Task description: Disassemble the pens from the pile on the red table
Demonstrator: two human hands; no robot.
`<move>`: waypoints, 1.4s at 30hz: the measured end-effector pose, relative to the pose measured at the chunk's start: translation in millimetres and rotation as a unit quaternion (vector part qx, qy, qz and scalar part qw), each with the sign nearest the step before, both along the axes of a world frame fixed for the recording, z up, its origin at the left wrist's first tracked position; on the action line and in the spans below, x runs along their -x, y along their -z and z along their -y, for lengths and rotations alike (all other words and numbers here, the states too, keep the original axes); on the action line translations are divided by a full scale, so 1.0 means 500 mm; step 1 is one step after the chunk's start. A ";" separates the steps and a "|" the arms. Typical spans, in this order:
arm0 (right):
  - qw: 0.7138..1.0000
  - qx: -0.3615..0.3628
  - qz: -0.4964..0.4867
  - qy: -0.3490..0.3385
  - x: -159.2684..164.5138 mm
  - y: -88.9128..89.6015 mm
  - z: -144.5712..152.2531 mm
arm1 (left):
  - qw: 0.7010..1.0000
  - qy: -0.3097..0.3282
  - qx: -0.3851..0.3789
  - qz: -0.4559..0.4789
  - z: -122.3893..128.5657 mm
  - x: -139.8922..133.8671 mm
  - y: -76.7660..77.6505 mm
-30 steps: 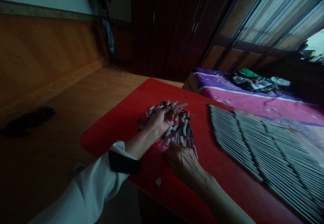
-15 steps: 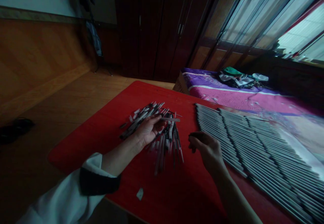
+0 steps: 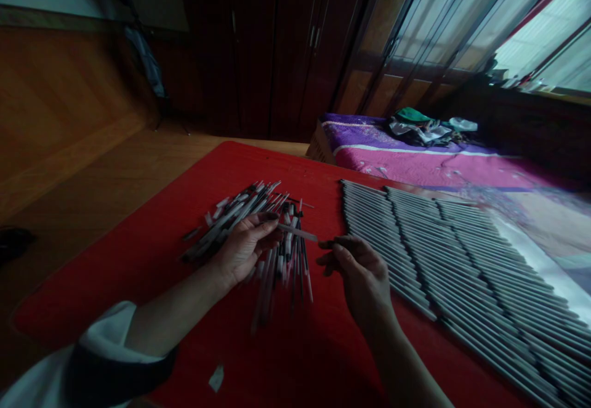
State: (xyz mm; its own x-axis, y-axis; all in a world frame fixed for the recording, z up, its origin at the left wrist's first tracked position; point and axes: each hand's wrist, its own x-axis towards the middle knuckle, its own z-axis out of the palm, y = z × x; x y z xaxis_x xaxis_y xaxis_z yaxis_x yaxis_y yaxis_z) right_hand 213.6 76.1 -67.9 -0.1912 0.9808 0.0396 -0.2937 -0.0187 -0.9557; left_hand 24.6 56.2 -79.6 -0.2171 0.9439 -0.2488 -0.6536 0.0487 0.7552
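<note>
A loose heap of thin pens and pen parts (image 3: pixel 249 217), black, white and red, lies on a red table (image 3: pixel 138 260). My left hand (image 3: pixel 242 248) rests over the heap and pinches one slim grey pen barrel (image 3: pixel 298 232) that points to the right. My right hand (image 3: pixel 357 269) hovers just right of that barrel's tip, its fingertips closed on a small dark piece that I cannot make out clearly. To the right, several overlapping rows of finished grey pens (image 3: pixel 443 254) are laid out side by side.
A scrap of white paper (image 3: pixel 216 378) lies near the table's front edge. Behind the table is a bed with a purple and pink cover (image 3: pixel 415 162) and crumpled cloth. Dark wooden wardrobes and a window stand at the back; wooden floor lies to the left.
My right hand lifted off the heap with a small dark piece and came close to the barrel's tip. My left hand raised the barrel from the pile. The camera view shifted right.
</note>
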 end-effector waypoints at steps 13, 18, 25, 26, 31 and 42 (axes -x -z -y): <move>0.971 -0.130 0.182 0.082 0.015 0.001 0.029 | 1.000 0.001 0.011 -0.013 0.004 -0.016 0.006; 0.955 -0.166 0.232 0.088 0.014 0.002 0.029 | 0.999 0.020 0.006 -0.026 0.008 -0.015 0.010; 0.935 -0.182 0.284 0.106 0.011 0.008 0.028 | 0.998 -0.008 -0.019 -0.060 0.013 -0.020 -0.002; 0.943 -0.167 0.270 0.101 0.013 0.008 0.028 | 0.998 -0.014 -0.024 -0.063 0.014 -0.020 -0.004; 0.963 -0.132 0.221 0.081 0.018 0.009 0.026 | 0.997 -0.030 -0.029 -0.066 0.017 -0.023 -0.014; 0.952 -0.154 0.247 0.092 0.019 -0.007 0.040 | 0.998 -0.025 -0.032 -0.039 0.018 -0.024 -0.008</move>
